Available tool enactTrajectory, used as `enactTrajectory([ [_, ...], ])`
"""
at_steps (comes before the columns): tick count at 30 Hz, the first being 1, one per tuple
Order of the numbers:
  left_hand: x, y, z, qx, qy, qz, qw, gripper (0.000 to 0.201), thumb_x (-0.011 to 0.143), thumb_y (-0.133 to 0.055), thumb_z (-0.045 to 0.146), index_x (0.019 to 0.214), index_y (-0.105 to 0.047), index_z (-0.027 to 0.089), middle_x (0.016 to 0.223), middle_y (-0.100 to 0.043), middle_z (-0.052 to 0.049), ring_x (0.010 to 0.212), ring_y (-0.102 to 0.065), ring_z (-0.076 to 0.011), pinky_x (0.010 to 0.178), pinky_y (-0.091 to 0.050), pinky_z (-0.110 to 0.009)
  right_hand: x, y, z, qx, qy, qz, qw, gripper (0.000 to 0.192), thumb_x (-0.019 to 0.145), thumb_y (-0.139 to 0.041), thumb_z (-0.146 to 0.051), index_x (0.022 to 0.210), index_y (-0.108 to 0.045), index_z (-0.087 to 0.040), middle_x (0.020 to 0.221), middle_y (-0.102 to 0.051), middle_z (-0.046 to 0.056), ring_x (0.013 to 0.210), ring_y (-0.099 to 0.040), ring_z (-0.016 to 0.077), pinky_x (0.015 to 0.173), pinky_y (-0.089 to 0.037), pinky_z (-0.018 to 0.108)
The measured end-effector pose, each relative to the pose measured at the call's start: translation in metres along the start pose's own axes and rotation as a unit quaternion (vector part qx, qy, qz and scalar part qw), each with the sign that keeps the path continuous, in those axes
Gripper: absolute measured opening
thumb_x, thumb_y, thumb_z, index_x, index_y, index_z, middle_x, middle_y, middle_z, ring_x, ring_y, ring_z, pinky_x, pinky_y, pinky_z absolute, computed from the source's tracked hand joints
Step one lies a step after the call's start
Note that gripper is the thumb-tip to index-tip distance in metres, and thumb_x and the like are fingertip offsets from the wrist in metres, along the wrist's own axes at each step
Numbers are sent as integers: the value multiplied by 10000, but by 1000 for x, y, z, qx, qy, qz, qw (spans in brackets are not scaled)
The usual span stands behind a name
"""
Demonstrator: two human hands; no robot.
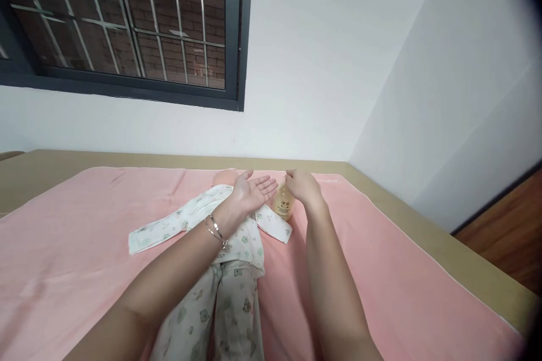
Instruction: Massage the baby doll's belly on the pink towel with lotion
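Observation:
My left hand (254, 192) is open, palm up, with its fingers stretched toward the bottle. It hovers over the upper body of a baby doll, with two silver bracelets (217, 231) on the wrist. My right hand (304, 185) is closed around the top of a bottle of pale yellow liquid (283, 203), which stands beside the doll; the fingers hide most of the bottle's top. The doll lies in a white long-sleeved top (249, 240) and matching trousers (237, 299) with green prints. Its smooth head (224, 177) is partly covered by my left hand and the collar.
Beneath everything is a pink mat (97, 271) spread over a tan surface (406, 214). A white wall (296, 67) rises behind it, with a barred, dark-framed window (237, 67) at the upper left. Brown wood (508, 225) shows at the right.

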State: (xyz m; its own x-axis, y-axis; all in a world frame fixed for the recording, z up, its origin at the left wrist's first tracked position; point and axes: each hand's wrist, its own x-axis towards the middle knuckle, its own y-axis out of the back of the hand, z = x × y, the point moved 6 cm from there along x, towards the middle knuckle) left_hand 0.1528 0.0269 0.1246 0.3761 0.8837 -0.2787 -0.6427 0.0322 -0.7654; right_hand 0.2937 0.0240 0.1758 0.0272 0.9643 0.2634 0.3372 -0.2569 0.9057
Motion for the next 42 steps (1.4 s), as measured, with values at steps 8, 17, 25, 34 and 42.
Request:
enactTrajectory([
  [8, -55, 39, 39, -28, -2, 11, 1000, 589, 881, -404, 370, 1385, -384, 64, 1380, -491, -227, 1262, -520, -297, 906, -531, -385, 7, -3, -11, -8, -52, -6, 999, 234, 814, -440, -221, 820, -669, -175, 789, -657, 90, 734, -594, 194, 612, -362, 264],
  [17, -101, 68, 83, -93, -25, 4, 995, 518, 857, -439, 302, 1314, -459, 59, 1299, -564, -208, 1199, -567, -294, 865, -534, -365, -2, -15, -15, 4, -10, 21, 1000, 291, 840, -383, -248, 736, -651, -204, 771, -668, 71, 782, -620, 224, 664, -404, 291],
  [25, -110, 84, 92, -81, -41, 30, 995, 491, 851, -442, 331, 1278, -491, 93, 1264, -576, -188, 1159, -578, -248, 854, -501, -322, -21, -38, -92, 51, 10, 110, 993, 514, 890, -317, -295, 1307, -552, -107, 1302, -565, 173, 1230, -522, 297, 1059, -355, 437],
  [34, -130, 78, 101, -88, -80, 45, 992, 241, 861, -450, 337, 909, -591, 148, 943, -685, -151, 864, -681, -253, 793, -549, -367, -121, -80, -230, 350, 246, -62, 902, 586, 974, -287, -524, 1491, -280, -247, 1567, -139, -18, 1462, -77, 178, 1213, -65, 448],
  [42, -147, 55, 51, 40, -139, -29, 989, 503, 883, -364, 547, 1340, -481, 373, 1410, -504, -28, 1360, -409, -225, 1024, -490, -401, -135, -43, -218, 349, 280, -28, 894, 617, 982, -244, -531, 1524, -130, -259, 1578, -56, -20, 1462, -13, 201, 1213, -58, 464],
])
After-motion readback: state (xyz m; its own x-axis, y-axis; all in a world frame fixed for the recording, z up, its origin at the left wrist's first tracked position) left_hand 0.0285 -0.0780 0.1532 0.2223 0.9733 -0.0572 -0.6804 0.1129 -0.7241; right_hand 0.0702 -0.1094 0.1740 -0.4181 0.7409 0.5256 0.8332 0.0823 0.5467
